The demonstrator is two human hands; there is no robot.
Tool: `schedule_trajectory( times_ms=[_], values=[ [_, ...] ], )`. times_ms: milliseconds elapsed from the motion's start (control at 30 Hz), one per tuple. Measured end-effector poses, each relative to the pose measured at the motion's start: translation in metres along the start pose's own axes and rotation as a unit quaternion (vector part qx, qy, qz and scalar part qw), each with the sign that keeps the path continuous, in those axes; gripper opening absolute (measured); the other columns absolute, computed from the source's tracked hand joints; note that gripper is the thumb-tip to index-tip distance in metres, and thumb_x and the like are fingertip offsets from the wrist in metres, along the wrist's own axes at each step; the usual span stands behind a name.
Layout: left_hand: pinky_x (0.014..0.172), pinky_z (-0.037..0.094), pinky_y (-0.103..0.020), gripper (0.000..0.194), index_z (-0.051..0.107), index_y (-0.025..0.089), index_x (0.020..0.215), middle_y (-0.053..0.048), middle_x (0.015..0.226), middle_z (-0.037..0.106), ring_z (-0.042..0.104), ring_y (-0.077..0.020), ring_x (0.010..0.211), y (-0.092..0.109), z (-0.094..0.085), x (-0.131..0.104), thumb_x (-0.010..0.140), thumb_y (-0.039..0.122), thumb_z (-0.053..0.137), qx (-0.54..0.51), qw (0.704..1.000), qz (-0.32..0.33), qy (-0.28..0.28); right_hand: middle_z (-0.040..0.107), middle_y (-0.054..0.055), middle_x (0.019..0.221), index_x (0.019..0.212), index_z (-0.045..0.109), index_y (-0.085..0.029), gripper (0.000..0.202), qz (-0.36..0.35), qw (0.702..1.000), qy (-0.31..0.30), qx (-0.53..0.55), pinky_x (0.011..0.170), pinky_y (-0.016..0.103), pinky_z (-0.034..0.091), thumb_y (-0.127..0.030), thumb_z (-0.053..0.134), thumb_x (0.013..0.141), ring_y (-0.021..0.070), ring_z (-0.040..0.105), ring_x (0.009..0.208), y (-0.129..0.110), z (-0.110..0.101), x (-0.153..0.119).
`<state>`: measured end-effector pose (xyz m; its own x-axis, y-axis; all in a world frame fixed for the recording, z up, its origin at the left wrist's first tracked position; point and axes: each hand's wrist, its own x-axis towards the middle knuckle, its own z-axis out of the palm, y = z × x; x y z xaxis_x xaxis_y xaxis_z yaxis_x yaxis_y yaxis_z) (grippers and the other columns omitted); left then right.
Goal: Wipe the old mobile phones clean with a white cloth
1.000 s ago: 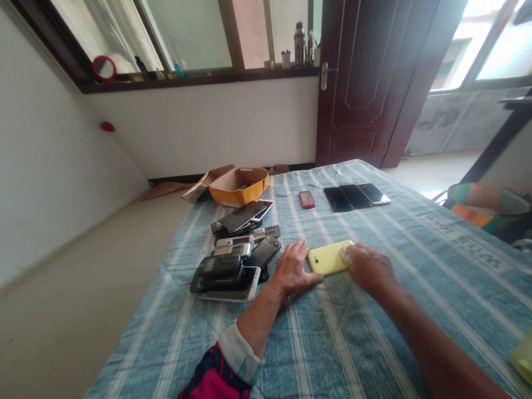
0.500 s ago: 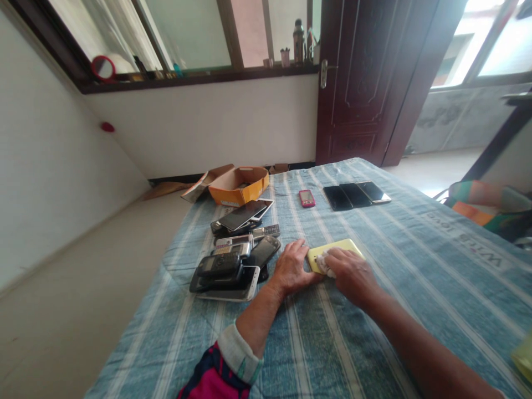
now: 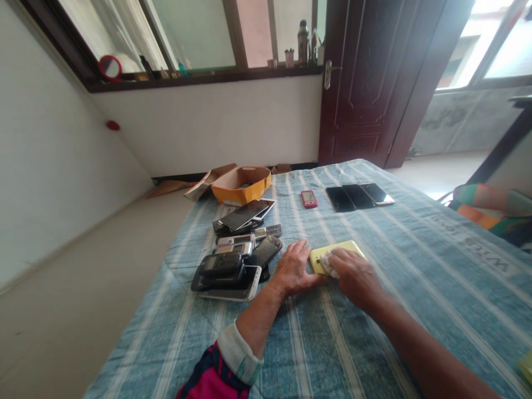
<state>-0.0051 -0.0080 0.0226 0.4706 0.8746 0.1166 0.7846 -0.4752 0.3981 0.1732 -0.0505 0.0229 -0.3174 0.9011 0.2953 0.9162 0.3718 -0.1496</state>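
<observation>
A yellow phone (image 3: 347,246) lies on the cloth, its back with the camera facing up. My left hand (image 3: 293,269) holds it at its left end, fingers by the far corner and thumb along the near edge. In my right hand (image 3: 357,272) is a crumpled white tissue (image 3: 328,262), pressed onto the phone's back beside the camera. My right fingers cover part of the phone. Just left of my left hand is a pile of old phones, among them a black keypad phone (image 3: 220,264) on top of a white-edged smartphone (image 3: 254,284).
An orange cardboard box (image 3: 241,194) stands open at the far left of the striped cloth (image 3: 341,354). Farther back are a pink phone (image 3: 309,199) and a row of dark smartphones (image 3: 358,197). Something yellow-green (image 3: 526,364) shows at the right edge.
My right hand and the tissue have shifted slightly on the phone's back, uncovering more of the camera. The whole view has moved a little; my left hand stays at the phone.
</observation>
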Motion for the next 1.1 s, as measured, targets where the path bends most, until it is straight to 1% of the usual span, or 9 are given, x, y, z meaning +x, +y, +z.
schedule_trajectory(
  times_ms=[133, 267, 400, 500, 667, 800, 867, 967, 1100],
  values=[
    [0.107, 0.037, -0.046, 0.056, 0.058, 0.016, 0.117, -0.015, 0.142, 0.046, 0.042, -0.0324, 0.130, 0.003, 0.001, 0.000, 0.073, 0.047, 0.071, 0.005, 1.000, -0.015, 0.005, 0.067, 0.006, 0.099, 0.088, 0.065, -0.019, 0.028, 0.064, 0.998, 0.005, -0.006, 0.075, 0.028, 0.034, -0.001, 0.044, 0.081, 0.0189, 0.056, 0.089, 0.015, -0.001, 0.001],
    [0.108, 0.037, -0.044, 0.056, 0.059, 0.016, 0.115, -0.015, 0.143, 0.045, 0.042, -0.0322, 0.130, 0.004, 0.001, 0.000, 0.071, 0.047, 0.072, 0.004, 1.000, -0.021, 0.005, 0.067, 0.005, 0.094, 0.085, 0.064, -0.018, 0.028, 0.115, 0.993, 0.019, -0.032, 0.072, 0.028, 0.033, 0.000, 0.043, 0.079, 0.0182, 0.056, 0.085, 0.026, -0.001, 0.001],
    [0.108, 0.037, -0.045, 0.056, 0.060, 0.017, 0.113, -0.014, 0.142, 0.046, 0.043, -0.0323, 0.129, 0.004, 0.001, 0.001, 0.067, 0.045, 0.077, -0.018, 0.999, -0.030, 0.016, 0.066, 0.005, 0.091, 0.083, 0.063, -0.019, 0.029, 0.104, 0.993, 0.037, -0.040, 0.071, 0.028, 0.033, 0.001, 0.042, 0.079, 0.0182, 0.056, 0.084, 0.024, 0.000, 0.000],
    [0.108, 0.037, -0.046, 0.060, 0.061, 0.015, 0.112, -0.016, 0.143, 0.045, 0.044, -0.0332, 0.129, 0.004, 0.002, 0.001, 0.063, 0.042, 0.081, -0.043, 0.998, -0.043, 0.024, 0.066, 0.005, 0.091, 0.081, 0.062, -0.019, 0.029, 0.092, 0.994, 0.060, -0.029, 0.071, 0.027, 0.034, 0.002, 0.042, 0.077, 0.0179, 0.056, 0.084, 0.021, 0.002, 0.000],
    [0.109, 0.035, -0.047, 0.064, 0.059, 0.014, 0.112, -0.018, 0.143, 0.043, 0.041, -0.0331, 0.131, 0.007, 0.006, 0.001, 0.058, 0.032, 0.085, -0.096, 0.993, -0.041, 0.056, 0.067, 0.006, 0.103, 0.091, 0.063, -0.019, 0.034, 0.058, 0.990, 0.129, 0.015, 0.081, 0.026, 0.037, 0.001, 0.042, 0.074, 0.0183, 0.056, 0.094, 0.026, 0.007, 0.000],
    [0.110, 0.033, -0.049, 0.064, 0.056, 0.014, 0.114, -0.018, 0.143, 0.042, 0.039, -0.0334, 0.132, 0.008, 0.008, -0.001, 0.058, 0.027, 0.084, -0.116, 0.990, -0.019, 0.075, 0.065, 0.008, 0.113, 0.096, 0.063, -0.019, 0.033, 0.068, 0.981, 0.176, 0.034, 0.086, 0.027, 0.038, -0.002, 0.044, 0.075, 0.0206, 0.055, 0.103, 0.039, 0.010, 0.004],
    [0.110, 0.033, -0.051, 0.064, 0.055, 0.016, 0.115, -0.017, 0.143, 0.042, 0.039, -0.0336, 0.133, 0.009, 0.009, -0.002, 0.058, 0.025, 0.082, -0.120, 0.989, -0.012, 0.081, 0.065, 0.007, 0.111, 0.093, 0.062, -0.019, 0.032, 0.089, 0.979, 0.179, 0.037, 0.084, 0.027, 0.039, -0.003, 0.044, 0.074, 0.0203, 0.056, 0.100, 0.045, 0.011, 0.008],
    [0.109, 0.033, -0.054, 0.062, 0.054, 0.018, 0.114, -0.016, 0.143, 0.042, 0.039, -0.0343, 0.133, 0.008, 0.011, -0.002, 0.058, 0.024, 0.081, -0.119, 0.989, -0.002, 0.088, 0.066, 0.005, 0.100, 0.085, 0.061, -0.020, 0.027, 0.108, 0.980, 0.162, 0.048, 0.077, 0.026, 0.039, -0.004, 0.044, 0.073, 0.0185, 0.057, 0.088, 0.051, 0.011, 0.014],
    [0.108, 0.034, -0.056, 0.061, 0.053, 0.018, 0.113, -0.016, 0.143, 0.043, 0.040, -0.0352, 0.131, 0.009, 0.013, -0.003, 0.059, 0.023, 0.080, -0.109, 0.989, 0.023, 0.099, 0.064, 0.003, 0.083, 0.077, 0.059, -0.021, 0.021, 0.094, 0.985, 0.132, 0.057, 0.068, 0.025, 0.035, -0.007, 0.044, 0.073, 0.0171, 0.054, 0.077, 0.049, 0.006, 0.023]
  ],
)
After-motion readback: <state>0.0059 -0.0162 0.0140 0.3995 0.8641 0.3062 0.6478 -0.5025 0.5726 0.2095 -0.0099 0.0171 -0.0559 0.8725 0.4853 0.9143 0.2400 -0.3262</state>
